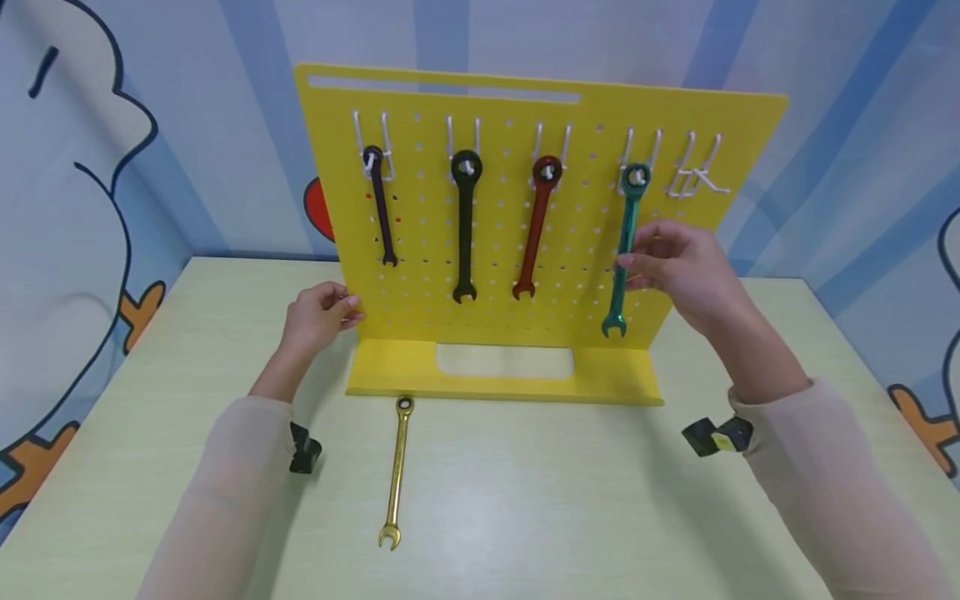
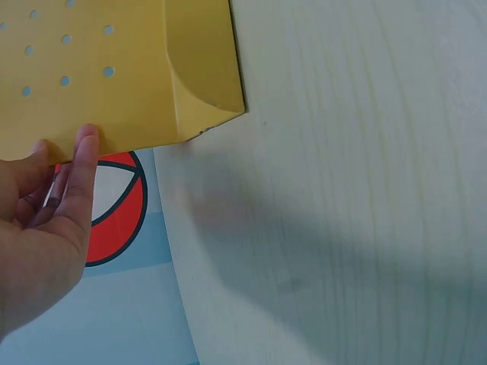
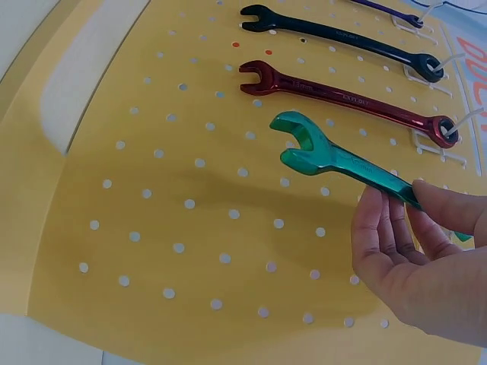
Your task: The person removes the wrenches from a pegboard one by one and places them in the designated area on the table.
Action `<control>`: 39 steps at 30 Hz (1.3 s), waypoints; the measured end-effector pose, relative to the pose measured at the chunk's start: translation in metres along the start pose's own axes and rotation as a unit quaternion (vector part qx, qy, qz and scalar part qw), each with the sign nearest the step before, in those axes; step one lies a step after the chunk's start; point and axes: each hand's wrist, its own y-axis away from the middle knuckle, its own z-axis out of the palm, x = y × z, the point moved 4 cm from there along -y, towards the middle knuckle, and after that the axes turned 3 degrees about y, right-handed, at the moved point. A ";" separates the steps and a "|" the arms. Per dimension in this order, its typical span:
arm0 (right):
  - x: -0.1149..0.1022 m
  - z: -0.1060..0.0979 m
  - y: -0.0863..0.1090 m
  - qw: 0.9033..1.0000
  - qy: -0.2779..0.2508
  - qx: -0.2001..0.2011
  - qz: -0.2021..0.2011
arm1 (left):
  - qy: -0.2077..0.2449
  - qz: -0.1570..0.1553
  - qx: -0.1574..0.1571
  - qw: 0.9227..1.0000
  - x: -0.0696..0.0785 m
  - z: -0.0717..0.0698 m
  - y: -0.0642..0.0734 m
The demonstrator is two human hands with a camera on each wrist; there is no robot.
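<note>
My right hand (image 1: 686, 271) pinches the green combination wrench (image 1: 623, 250) by its shaft, thumb in front. The wrench's ring end is up at a white hook, and its open jaw points down. In the right wrist view the green wrench (image 3: 350, 163) stands off the board, its ring end hidden by the hand (image 3: 434, 266). My left hand (image 1: 318, 317) grips the left edge of the yellow pegboard (image 1: 495, 321) low down. The left wrist view has its fingertips (image 2: 88, 135) right at that edge.
A purple wrench (image 1: 382, 212), a black wrench (image 1: 466, 229) and a red wrench (image 1: 537, 233) hang from hooks to the left. A bare hook (image 1: 692, 171) is at the far right. On the table (image 1: 525, 500), a gold wrench (image 1: 397, 475) lies before the board's base.
</note>
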 end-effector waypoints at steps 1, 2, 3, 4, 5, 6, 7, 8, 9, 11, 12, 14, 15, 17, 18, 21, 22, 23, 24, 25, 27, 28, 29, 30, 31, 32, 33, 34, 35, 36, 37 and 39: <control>0.000 0.000 0.001 1.000 -0.001 0.000 0.001 | 0.000 0.000 0.000 1.000 0.000 0.000 0.000; 0.000 0.000 0.001 1.000 0.000 -0.001 0.001 | 0.000 0.000 0.000 1.000 -0.001 0.000 0.000; 0.000 0.000 0.002 1.000 0.000 -0.002 0.000 | 0.000 0.001 0.000 1.000 -0.001 0.000 0.000; -0.001 -0.001 0.002 1.000 0.000 -0.003 -0.001 | -0.001 0.001 0.000 1.000 -0.001 0.000 0.000; -0.001 -0.001 0.003 1.000 -0.001 -0.005 -0.002 | -0.001 0.001 -0.001 1.000 0.000 0.000 0.000; -0.001 -0.001 0.003 1.000 -0.001 -0.008 -0.004 | -0.002 0.002 -0.001 1.000 0.000 0.000 0.000; -0.001 -0.001 0.004 1.000 -0.002 -0.012 -0.006 | -0.001 0.002 -0.001 1.000 0.000 0.000 0.000; -0.002 -0.001 0.004 1.000 -0.001 -0.015 -0.009 | -0.002 0.002 -0.001 1.000 0.000 0.000 0.001; -0.002 -0.002 0.005 1.000 0.000 -0.019 -0.011 | -0.002 0.002 -0.002 1.000 0.000 0.000 0.001; -0.003 -0.002 0.006 1.000 0.004 -0.026 -0.014 | -0.001 0.003 -0.002 1.000 0.000 0.000 0.001; -0.003 -0.002 0.007 0.999 0.005 -0.029 -0.014 | -0.001 0.003 -0.001 1.000 0.000 0.000 0.000; -0.004 -0.002 0.008 0.999 0.009 -0.031 -0.014 | -0.001 0.005 -0.001 1.000 0.000 0.000 0.000; -0.005 -0.002 0.009 0.999 0.012 -0.028 -0.012 | -0.001 0.005 -0.001 1.000 0.000 0.000 0.000; -0.006 -0.002 0.010 0.999 0.015 -0.026 -0.011 | 0.000 0.008 -0.001 1.000 0.000 0.000 0.000; -0.006 -0.001 0.011 1.000 0.016 -0.023 -0.010 | 0.000 0.009 -0.002 1.000 0.000 0.000 0.000; -0.008 -0.001 0.012 1.000 0.022 -0.017 -0.009 | 0.003 0.011 -0.004 1.000 0.000 0.000 0.001; -0.009 -0.001 0.013 1.000 0.023 -0.017 -0.010 | 0.004 0.011 -0.005 1.000 0.000 0.000 0.001; -0.009 0.000 0.013 1.000 0.024 -0.016 -0.010 | 0.004 0.011 -0.005 1.000 0.000 0.000 0.001; -0.009 0.000 0.014 0.999 0.026 -0.016 -0.011 | 0.003 0.010 -0.005 1.000 0.000 0.000 0.001; -0.010 0.000 0.014 0.999 0.027 -0.017 -0.011 | 0.002 0.010 -0.005 1.000 0.000 0.000 0.001; -0.011 -0.001 0.015 0.999 0.029 -0.018 -0.014 | 0.000 0.008 -0.004 1.000 0.001 0.000 0.001; -0.012 -0.001 0.016 0.999 0.031 -0.018 -0.015 | -0.001 0.008 -0.004 1.000 0.001 0.000 0.001; -0.012 -0.001 0.016 0.999 0.031 -0.018 -0.017 | -0.002 0.008 -0.004 1.000 0.001 0.000 0.001; -0.013 -0.001 0.017 0.999 0.034 -0.018 -0.018 | -0.002 0.008 -0.004 1.000 0.001 0.000 0.001; -0.013 -0.002 0.017 0.999 0.035 -0.018 -0.020 | -0.002 0.008 -0.004 1.000 0.001 0.000 0.002; -0.014 -0.002 0.018 0.999 0.035 -0.018 -0.022 | -0.002 0.008 -0.003 1.000 0.001 0.000 0.002; -0.015 -0.002 0.018 0.999 0.035 -0.018 -0.024 | -0.001 0.009 -0.003 1.000 0.001 0.000 0.002; -0.015 -0.002 0.019 0.999 0.036 -0.018 -0.025 | -0.001 0.009 -0.002 1.000 0.001 0.000 0.002; -0.016 -0.002 0.019 0.999 0.037 -0.019 -0.027 | -0.001 0.008 -0.002 1.000 0.001 0.000 0.002; -0.016 -0.002 0.020 0.999 0.040 -0.018 -0.028 | -0.001 0.008 -0.002 1.000 0.001 0.000 0.002; -0.017 -0.002 0.020 0.999 0.040 -0.019 -0.028 | -0.002 0.008 -0.002 1.000 0.001 0.000 0.002; -0.018 -0.001 0.022 0.999 0.042 -0.020 -0.028 | -0.002 0.008 -0.002 1.000 0.001 0.000 0.002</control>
